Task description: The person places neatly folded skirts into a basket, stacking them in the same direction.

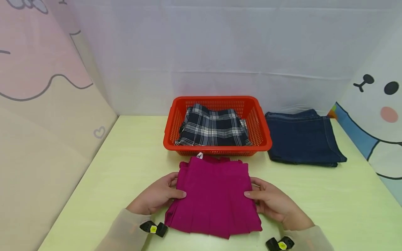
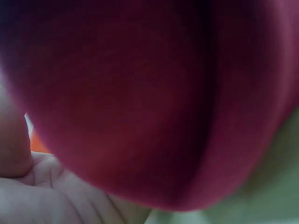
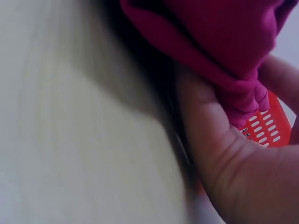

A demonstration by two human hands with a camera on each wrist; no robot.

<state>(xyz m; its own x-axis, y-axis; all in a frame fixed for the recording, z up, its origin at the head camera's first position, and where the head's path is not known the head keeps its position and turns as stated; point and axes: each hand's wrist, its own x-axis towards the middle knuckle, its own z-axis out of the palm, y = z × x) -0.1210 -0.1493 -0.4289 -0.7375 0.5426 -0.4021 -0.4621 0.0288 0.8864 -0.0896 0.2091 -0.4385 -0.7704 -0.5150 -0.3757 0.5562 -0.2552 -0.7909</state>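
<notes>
Magenta garment: one folded, pleated magenta cloth garment [image 1: 216, 195], located at the front centre of the pale yellow-green tabletop [image 1: 125, 167], between two hands.
White tag: a small white loop [image 1: 199, 155] at the garment's upper edge; no writing could be read.
Left hand: the bare left hand [image 1: 158, 195] pinched the garment's left side, thumb on top, fingers behind the edge.
Right hand: the bare right hand [image 1: 271, 200] pinched the opposite side likewise, forearm angled inward.
Left wrist view: showed the garment's dark, drooping underside and part of the palm, both hidden from the head view.
Right wrist view: showed the garment's bunched, layered edge between thumb and fingers.
Wrist devices: small black units at both cuffs, with yellow stickers [image 1: 153, 229]; lettering too small to read.
Basket: red slotted plastic basket [image 1: 216, 149], just beyond the garment.
Basket contents: folded black-and-white plaid cloth [image 1: 213, 127].
Denim: folded dark-blue denim item [image 1: 301, 139], right of the basket.
</notes>
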